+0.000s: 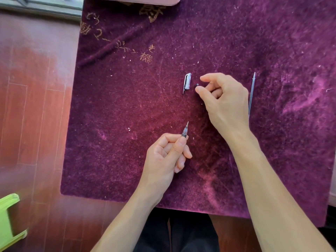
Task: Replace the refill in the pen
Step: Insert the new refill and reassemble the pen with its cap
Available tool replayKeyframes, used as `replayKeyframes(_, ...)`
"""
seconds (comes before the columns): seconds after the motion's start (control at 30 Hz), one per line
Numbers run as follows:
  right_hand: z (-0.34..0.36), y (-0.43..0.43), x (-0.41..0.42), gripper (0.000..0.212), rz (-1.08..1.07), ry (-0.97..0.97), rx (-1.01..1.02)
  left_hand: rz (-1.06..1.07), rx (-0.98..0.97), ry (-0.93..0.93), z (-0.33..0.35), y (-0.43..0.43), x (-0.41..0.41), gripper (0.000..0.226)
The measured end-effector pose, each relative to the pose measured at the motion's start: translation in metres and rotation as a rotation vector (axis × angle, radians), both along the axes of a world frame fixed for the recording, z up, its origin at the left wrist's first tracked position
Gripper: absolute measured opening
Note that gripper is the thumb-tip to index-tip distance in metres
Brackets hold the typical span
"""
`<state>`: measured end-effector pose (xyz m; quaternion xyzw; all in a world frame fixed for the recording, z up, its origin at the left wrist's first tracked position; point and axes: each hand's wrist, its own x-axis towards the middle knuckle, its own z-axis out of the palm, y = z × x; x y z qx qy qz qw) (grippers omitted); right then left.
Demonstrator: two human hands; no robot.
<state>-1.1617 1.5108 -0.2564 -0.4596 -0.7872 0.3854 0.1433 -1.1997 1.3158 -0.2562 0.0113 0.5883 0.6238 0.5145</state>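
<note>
At the far left a green stool [9, 219] stands on the wooden floor [32, 106] beside the table [118, 106] with its purple cover. The left hand [167, 155] is clenched round the pen [185, 130], tip up and away from the person, and beyond it the clear pen cap [187, 83] lies flat. Just right of the cap sits a small black piece [197, 85] between the curled thumb and forefinger of the right hand [221, 100], though I cannot tell whether they grip it, and a refill [251, 93] lies just right of that hand.
</note>
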Motion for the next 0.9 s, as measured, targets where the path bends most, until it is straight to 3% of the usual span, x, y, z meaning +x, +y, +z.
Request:
replayKeyframes(0.6, 0.007, 0.001, 0.006, 0.011, 0.012, 0.015, -0.003, -0.015, 0.001, 0.003, 0.001, 0.001, 0.005, 0.018)
replayKeyframes(0.9, 0.028, -0.034, 0.060, 0.012, -0.186, 0.359, -0.544, -0.050, 0.025, 0.028, 0.009, -0.001, 0.019, 0.015)
